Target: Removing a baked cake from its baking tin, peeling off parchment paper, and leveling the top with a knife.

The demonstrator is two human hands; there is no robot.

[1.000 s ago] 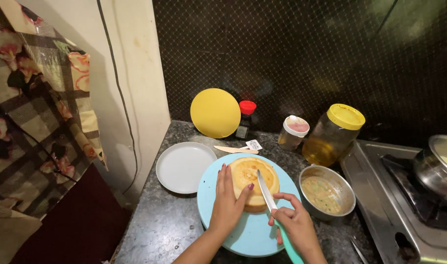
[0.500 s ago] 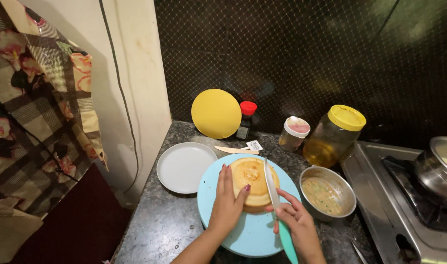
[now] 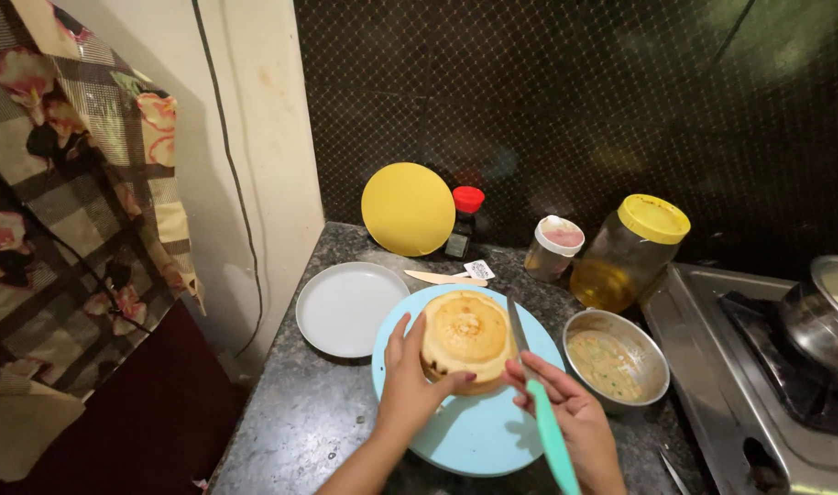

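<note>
A round golden cake (image 3: pixel 465 335) is steadied by the left hand (image 3: pixel 411 385), whose fingers are spread against its near side. The cake rests on a light blue plate (image 3: pixel 478 431) directly beneath both hands. A knife (image 3: pixel 533 385) with a pale green handle is gripped by the right hand (image 3: pixel 565 412) — fingers curled round the handle — and its blade is laid against the cake's right edge. Just right of the right hand a steel bowl (image 3: pixel 652 367) of pale batter is seen; left of the left hand lies a white plate (image 3: pixel 345 307). Beyond the hands a yellow-lidded jar (image 3: pixel 629 252) and a yellow round board (image 3: pixel 408 209) are set — well apart from the cake.
</note>
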